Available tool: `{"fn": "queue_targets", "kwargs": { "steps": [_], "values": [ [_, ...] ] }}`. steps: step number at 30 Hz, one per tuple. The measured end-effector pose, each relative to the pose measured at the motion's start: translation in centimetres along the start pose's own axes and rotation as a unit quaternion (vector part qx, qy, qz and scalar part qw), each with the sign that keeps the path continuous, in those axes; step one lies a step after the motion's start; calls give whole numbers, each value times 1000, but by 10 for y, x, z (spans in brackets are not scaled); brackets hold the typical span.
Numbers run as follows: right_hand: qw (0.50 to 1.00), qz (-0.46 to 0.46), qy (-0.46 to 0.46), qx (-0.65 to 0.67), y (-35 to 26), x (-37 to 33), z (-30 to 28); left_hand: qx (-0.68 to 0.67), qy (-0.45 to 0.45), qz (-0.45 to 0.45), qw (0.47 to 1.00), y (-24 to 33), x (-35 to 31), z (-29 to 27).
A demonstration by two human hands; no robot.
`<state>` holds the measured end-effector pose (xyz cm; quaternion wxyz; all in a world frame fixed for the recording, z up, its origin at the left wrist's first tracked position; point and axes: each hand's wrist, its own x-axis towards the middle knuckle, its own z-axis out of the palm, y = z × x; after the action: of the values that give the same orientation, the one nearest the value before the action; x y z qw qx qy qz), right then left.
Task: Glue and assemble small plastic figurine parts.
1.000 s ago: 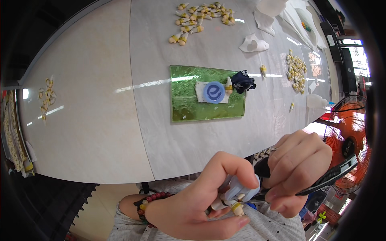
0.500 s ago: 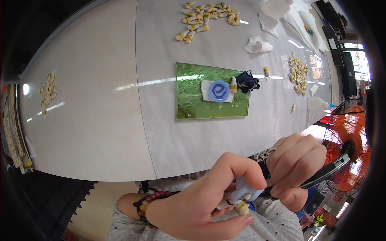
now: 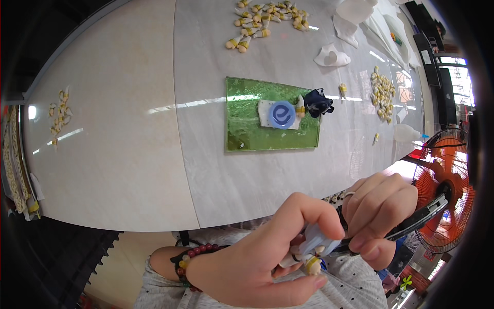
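left hand (image 3: 257, 262) pinches a small figure (image 3: 311, 252) (mostly hidden); right hand (image 3: 378, 216) grips pliers (image 3: 411, 224)

Small white piece (image 3: 315, 242) mostly hidden behind left hand (image 3: 257, 262) fingers (image 3: 309, 206); shape unclear. Black-handled tool (image 3: 417, 221) tip covered by right hand (image 3: 378, 211), possibly pliers. Fan (image 3: 442, 206) at 4 o'clock cut by rim. Piles on worktop (image 3: 128, 154) at 9 o'clock too small.

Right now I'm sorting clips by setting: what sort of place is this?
Probably a small handcraft workshop: a long pale worktable with heaps of small cream pieces, a green glass mat, and an orange fan beside it.
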<state>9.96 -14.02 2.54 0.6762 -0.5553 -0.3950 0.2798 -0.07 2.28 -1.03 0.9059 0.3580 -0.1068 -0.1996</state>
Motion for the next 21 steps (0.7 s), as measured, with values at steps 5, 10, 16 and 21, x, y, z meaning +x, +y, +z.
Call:
{"fn": "queue_targets", "kwargs": {
  "steps": [5, 10, 16, 21],
  "values": [
    [995, -52, 80, 5, 2, -5, 19, -37, 37, 76, 996, -5, -2, 5],
    [943, -157, 292, 2, 13, -10, 46, -128, 114, 117, 978, -6, 3, 13],
    [948, -160, 272, -42, 18, -14, 52, -267, 142, 161, 940, -20, 2, 11],
    [957, -153, 244, -41, 20, -14, 50, -129, 19, 342, 931, -33, 22, 10]
  ]
}}
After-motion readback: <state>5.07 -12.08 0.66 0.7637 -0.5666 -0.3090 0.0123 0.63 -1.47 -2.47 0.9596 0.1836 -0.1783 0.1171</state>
